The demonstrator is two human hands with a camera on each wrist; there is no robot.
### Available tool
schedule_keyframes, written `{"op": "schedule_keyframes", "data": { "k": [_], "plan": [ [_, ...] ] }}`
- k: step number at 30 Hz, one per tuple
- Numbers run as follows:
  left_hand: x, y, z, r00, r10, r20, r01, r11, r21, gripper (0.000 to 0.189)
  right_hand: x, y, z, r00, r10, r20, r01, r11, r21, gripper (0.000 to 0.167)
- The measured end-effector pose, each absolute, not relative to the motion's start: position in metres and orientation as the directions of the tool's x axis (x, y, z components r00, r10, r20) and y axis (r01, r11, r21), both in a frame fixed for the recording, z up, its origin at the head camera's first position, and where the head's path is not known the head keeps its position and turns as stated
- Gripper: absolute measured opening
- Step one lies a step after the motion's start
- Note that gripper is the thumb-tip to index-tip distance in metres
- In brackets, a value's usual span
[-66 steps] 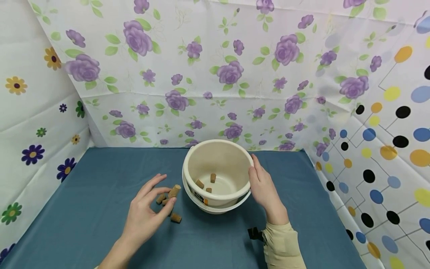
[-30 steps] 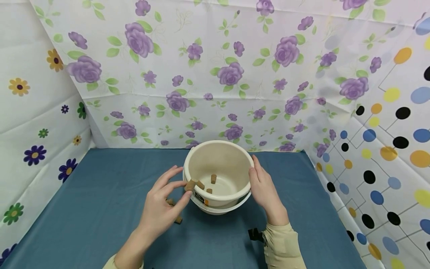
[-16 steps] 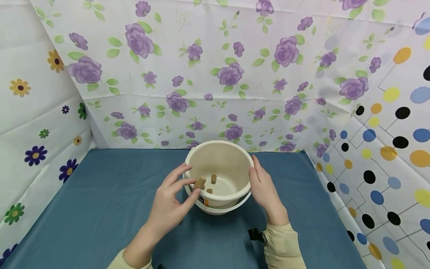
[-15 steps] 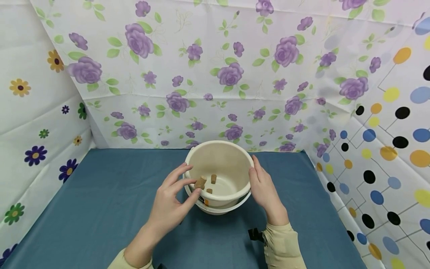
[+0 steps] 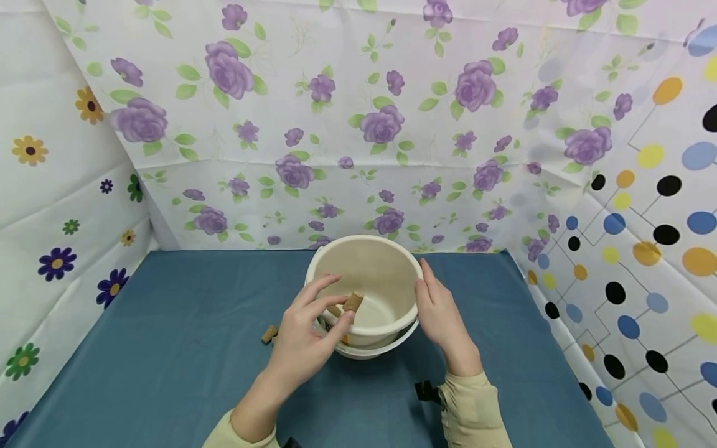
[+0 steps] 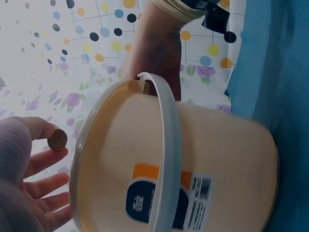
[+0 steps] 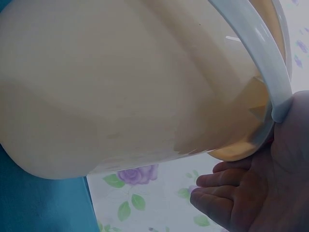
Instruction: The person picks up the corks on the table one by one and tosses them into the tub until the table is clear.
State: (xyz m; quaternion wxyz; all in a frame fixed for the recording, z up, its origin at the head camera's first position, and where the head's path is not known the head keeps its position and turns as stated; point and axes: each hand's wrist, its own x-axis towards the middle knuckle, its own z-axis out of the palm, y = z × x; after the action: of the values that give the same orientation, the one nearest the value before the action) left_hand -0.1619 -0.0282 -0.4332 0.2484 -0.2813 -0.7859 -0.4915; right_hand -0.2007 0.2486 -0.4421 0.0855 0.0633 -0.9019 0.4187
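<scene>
My left hand [image 5: 308, 339] pinches a brown cork [image 5: 353, 302] between thumb and index finger, over the near left part of a cream bucket's mouth. The other fingers of that hand are spread, and in the left wrist view the round end of the cork [image 6: 57, 139] faces the camera. The bucket [image 5: 372, 264] stands upright. Another cork [image 5: 333, 310] shows inside it, partly behind my fingers. At the right rim my right hand [image 5: 445, 320] holds the bucket, its palm by the handle's hinge and several fingers outside below the rim [image 7: 231, 154].
A loose cork [image 5: 269, 334] lies on the blue cloth [image 5: 196, 348] left of the bucket, a second one half hidden by my left hand. The white handle [image 6: 169, 145] hangs down on the bucket's near side. A flowered sheet [image 5: 252, 112] rises behind the cloth.
My left hand has carried the cork rightward from above the cloth, across the left rim, to over the bucket's inside. My right hand has kept its place at the rim.
</scene>
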Motion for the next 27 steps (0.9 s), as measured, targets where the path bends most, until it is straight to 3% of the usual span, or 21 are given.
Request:
{"op": "schedule_keyframes", "data": {
  "k": [11, 19, 27],
  "plan": [
    [-0.164, -0.011, -0.421, -0.810, 0.217, 0.546, 0.577, 0.469, 0.669, 0.022, -0.201, 0.248, -0.442, -0.978, -0.044, 0.205, -0.185, 0.640, -0.746, 0.060],
    [-0.172, 0.000, -0.411, -0.824, 0.233, 0.517, 0.550, 0.549, 0.629, 0.023, -0.201, 0.247, -0.441, -0.979, -0.044, 0.200, -0.181, 0.643, -0.744, 0.060],
    [-0.184, 0.019, -0.405, -0.832, 0.260, 0.490, 0.548, 0.518, 0.656, 0.024, -0.201, 0.247, -0.442, -0.978, -0.034, 0.205, -0.178, 0.648, -0.741, 0.059]
  ]
}}
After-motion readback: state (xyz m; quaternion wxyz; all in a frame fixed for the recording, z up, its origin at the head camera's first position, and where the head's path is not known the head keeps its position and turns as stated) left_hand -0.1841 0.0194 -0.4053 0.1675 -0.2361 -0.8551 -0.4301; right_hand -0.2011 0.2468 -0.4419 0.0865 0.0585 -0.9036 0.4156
